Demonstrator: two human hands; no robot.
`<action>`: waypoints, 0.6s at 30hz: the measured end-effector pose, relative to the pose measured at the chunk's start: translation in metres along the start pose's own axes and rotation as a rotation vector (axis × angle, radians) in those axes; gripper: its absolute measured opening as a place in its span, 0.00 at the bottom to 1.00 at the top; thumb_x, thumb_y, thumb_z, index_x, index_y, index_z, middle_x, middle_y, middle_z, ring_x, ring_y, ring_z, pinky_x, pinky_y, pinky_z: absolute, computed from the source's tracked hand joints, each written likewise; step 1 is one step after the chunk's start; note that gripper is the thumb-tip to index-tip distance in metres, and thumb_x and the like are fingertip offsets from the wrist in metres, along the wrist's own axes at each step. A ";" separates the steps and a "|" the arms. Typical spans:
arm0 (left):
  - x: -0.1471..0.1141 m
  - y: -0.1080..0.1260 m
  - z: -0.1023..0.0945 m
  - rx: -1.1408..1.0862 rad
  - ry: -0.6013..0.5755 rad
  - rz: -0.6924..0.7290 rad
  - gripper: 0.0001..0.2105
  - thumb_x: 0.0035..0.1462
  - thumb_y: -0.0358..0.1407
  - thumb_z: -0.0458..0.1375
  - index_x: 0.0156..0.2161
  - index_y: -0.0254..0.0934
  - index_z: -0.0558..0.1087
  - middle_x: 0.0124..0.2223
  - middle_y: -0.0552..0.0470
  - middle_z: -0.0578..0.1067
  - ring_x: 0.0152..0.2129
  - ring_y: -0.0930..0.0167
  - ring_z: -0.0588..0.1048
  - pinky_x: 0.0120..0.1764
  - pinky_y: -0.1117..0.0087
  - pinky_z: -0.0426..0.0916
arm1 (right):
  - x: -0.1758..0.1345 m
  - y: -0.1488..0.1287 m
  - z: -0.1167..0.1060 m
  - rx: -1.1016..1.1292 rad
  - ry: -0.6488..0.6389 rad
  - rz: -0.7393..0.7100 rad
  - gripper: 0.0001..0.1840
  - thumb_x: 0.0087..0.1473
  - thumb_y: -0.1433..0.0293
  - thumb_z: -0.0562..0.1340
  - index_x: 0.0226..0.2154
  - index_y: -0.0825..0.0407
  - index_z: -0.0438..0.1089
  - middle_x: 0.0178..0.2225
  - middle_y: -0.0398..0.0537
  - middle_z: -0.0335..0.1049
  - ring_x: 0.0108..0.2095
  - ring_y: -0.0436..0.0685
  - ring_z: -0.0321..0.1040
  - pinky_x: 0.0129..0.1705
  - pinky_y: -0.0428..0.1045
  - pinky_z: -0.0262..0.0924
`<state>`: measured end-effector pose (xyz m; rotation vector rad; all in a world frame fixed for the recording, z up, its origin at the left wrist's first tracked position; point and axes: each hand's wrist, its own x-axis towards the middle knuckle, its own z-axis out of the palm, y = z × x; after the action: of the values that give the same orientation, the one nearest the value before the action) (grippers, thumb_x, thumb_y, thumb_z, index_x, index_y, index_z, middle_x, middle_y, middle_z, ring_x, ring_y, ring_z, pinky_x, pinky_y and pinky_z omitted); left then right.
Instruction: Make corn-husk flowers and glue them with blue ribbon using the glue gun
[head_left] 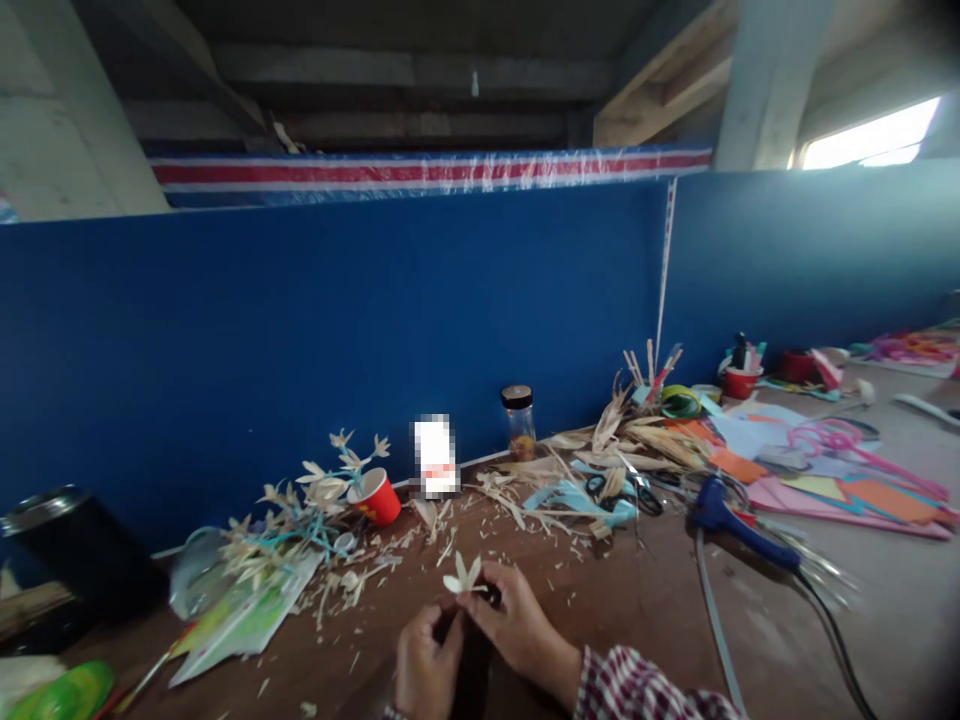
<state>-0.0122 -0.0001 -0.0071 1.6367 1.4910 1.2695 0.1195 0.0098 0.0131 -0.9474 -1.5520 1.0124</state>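
A small pale flower, its petals seemingly of dried corn husk, stands up between my fingertips near the table's front. My right hand pinches it at the base between thumb and forefinger. Just below and left, my left hand is closed, with its thumb and forefinger against the right fingertips. What the left fingers hold under the petals is hidden. Pale husk scraps lie scattered around both hands.
Finished-looking husk flowers on blue stems and a red paper cup stand left. Behind are a lidded jar and a husk pile. Scissors, a blue glue gun with its cord, and coloured paper lie right.
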 end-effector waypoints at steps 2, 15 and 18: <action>0.001 -0.001 0.000 -0.013 0.001 -0.031 0.16 0.45 0.44 0.55 0.31 0.32 0.75 0.31 0.44 0.78 0.30 0.62 0.74 0.34 0.67 0.68 | 0.000 -0.001 -0.003 -0.037 -0.024 0.014 0.06 0.48 0.70 0.58 0.29 0.55 0.69 0.27 0.44 0.69 0.29 0.50 0.65 0.30 0.42 0.57; -0.002 0.015 0.005 0.054 0.089 -0.168 0.24 0.39 0.57 0.52 0.24 0.34 0.72 0.12 0.57 0.64 0.11 0.73 0.63 0.18 0.73 0.59 | -0.082 0.011 0.001 -0.811 -0.339 -0.252 0.08 0.49 0.69 0.60 0.21 0.52 0.67 0.23 0.38 0.69 0.21 0.45 0.62 0.21 0.38 0.51; -0.004 0.020 0.002 0.060 0.085 -0.168 0.24 0.40 0.57 0.52 0.24 0.34 0.72 0.13 0.56 0.66 0.12 0.72 0.65 0.19 0.73 0.60 | -0.099 0.011 0.010 -1.045 -0.312 -0.427 0.13 0.51 0.62 0.58 0.20 0.51 0.64 0.21 0.39 0.66 0.20 0.47 0.59 0.19 0.42 0.49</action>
<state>-0.0017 -0.0074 0.0091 1.4757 1.6947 1.2250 0.1285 -0.0797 -0.0304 -1.0669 -2.4832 -0.0313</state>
